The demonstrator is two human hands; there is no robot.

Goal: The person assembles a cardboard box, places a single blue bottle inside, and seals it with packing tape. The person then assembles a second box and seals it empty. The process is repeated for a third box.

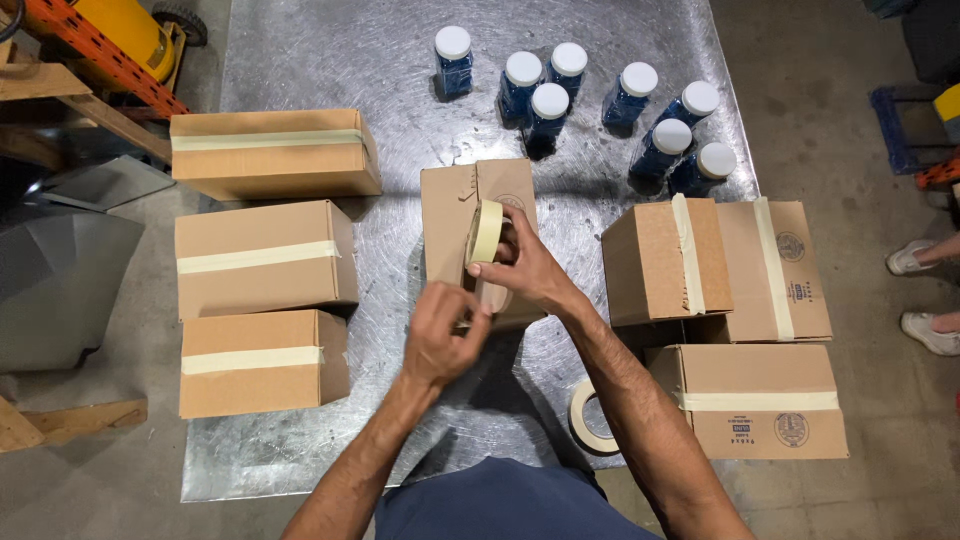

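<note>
My right hand point(527, 270) holds a roll of cream masking tape point(487, 231) upright over a small brown cardboard box point(455, 215) in the middle of the metal table point(330, 60). My left hand point(440, 330) is just in front of it, fingers pinched at the tape's loose end near the box's near edge. The box's top flaps are shut and bare of tape.
Three taped boxes point(262, 258) lie at the left, three more taped boxes point(720, 265) at the right. Several blue jars with white lids point(550, 102) stand at the back. A second tape roll point(590, 418) lies by the near edge. Another person's feet point(925, 290) show at the far right.
</note>
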